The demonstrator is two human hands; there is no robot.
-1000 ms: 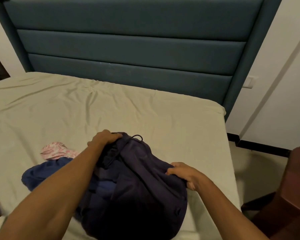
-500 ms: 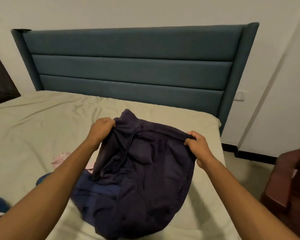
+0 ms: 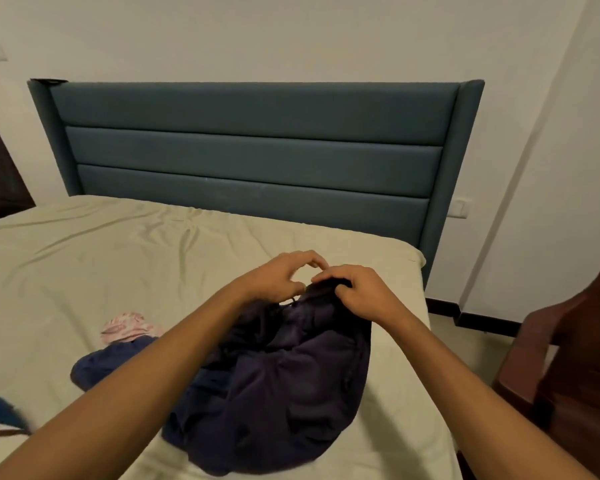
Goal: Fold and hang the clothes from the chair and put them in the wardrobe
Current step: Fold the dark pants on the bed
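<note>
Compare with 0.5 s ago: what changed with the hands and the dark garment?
Both hands came together: left hand and right hand now meet at the top edge of the dark navy garment, bunching the formerly spread waistband. Pink cloth and blue garment stayed on the bed.

left grip [image 3: 278, 280]: fingers curled | right grip [image 3: 355, 292]: pinching, knuckles up

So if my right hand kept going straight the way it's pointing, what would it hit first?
The left hand: the right hand points left across the dark garment it pinches, fingertips almost touching already.
</note>
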